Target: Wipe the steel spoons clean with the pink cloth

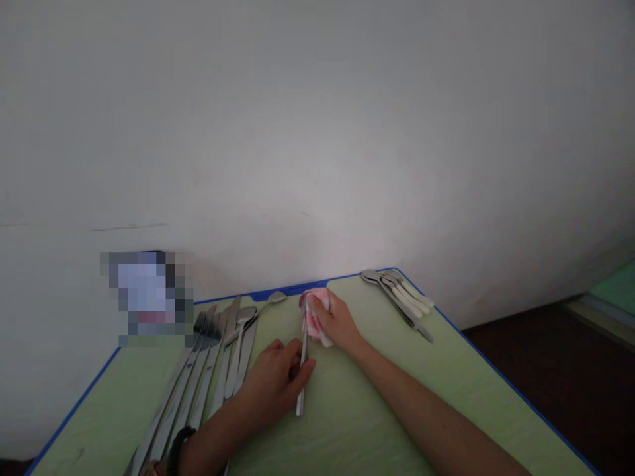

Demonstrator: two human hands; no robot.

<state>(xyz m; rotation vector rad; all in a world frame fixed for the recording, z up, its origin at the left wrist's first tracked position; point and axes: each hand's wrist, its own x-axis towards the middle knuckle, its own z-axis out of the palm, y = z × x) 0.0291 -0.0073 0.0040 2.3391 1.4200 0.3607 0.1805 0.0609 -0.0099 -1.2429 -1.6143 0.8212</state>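
Note:
My left hand (272,377) is closed around the metal handle of a spoon (300,399), whose lower end sticks out below the fingers. Wrapped about the spoon's far end is a pink and white cloth (312,324), pinched in my right hand (338,322). The cloth covers most of the spoon's bowl. To the left of my left hand lie several long-handled metal utensils (181,390), with a spoon (245,316) on top and another spoon (276,299) pointing towards the back edge.
At the back right of the green table (367,410) rest metal spoons (391,297) beside several pieces with white handles (414,299). A blurred-out object with a bright screen (146,287) stands at the back left. The wall (317,165) closes off the table's far side.

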